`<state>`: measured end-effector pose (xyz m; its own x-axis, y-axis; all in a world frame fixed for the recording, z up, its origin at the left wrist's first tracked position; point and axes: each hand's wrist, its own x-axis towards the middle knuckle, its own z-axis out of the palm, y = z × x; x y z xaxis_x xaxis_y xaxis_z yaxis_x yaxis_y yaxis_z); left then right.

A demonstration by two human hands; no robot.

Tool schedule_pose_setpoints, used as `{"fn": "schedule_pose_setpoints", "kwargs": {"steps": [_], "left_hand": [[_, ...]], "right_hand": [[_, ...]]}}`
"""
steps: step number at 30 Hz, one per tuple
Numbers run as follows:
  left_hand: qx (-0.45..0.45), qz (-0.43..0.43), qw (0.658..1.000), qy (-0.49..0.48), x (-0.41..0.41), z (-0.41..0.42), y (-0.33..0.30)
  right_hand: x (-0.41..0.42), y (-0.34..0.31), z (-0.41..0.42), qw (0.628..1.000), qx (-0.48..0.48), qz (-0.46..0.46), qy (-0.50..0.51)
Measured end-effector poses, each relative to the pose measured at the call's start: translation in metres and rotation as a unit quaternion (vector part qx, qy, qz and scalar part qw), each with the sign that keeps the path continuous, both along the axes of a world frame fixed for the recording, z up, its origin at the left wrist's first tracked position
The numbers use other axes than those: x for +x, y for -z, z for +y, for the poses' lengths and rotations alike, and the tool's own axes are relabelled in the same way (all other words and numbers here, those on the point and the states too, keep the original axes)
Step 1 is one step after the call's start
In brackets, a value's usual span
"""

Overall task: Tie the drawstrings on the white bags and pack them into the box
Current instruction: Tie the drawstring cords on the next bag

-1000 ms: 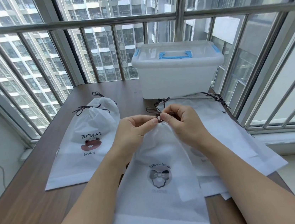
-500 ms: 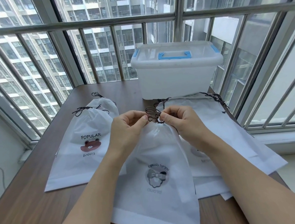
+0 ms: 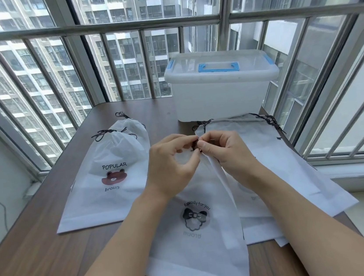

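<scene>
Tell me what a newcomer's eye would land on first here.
Two hands meet mid-frame, the left hand and right hand pinching the dark drawstring of the bow-print white bag. Behind them stands a lidded translucent box with blue handle; to the left lies the tied bear-print bag.
</scene>
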<state>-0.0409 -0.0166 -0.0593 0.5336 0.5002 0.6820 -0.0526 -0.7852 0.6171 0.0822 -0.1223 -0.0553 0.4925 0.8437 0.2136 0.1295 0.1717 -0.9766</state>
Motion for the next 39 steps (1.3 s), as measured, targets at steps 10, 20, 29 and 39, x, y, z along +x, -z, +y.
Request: {"fn": "schedule_pose_setpoints", "kwargs": {"steps": [10,20,29,39], "left_hand": [[-0.244,0.034,0.964,0.105,-0.0017,0.0021,-0.0027],[-0.374,0.056,0.919,0.110,0.0023,0.0053,-0.0002],[-0.476,0.043,0.859,0.183,-0.0019,0.0091,-0.0029],[-0.406,0.029,0.900,0.156,-0.0023,0.0061,-0.0036]], "right_hand": [[0.0081,-0.0041,-0.0048,0.998,-0.010,-0.057,0.002],[0.0074,0.0031,0.0014,0.982,-0.017,-0.174,0.078],[0.0061,-0.0022,-0.0014,0.984,-0.027,-0.165,0.054],[0.0020,-0.0060,-0.0021,0.996,-0.017,-0.086,0.021]]}}
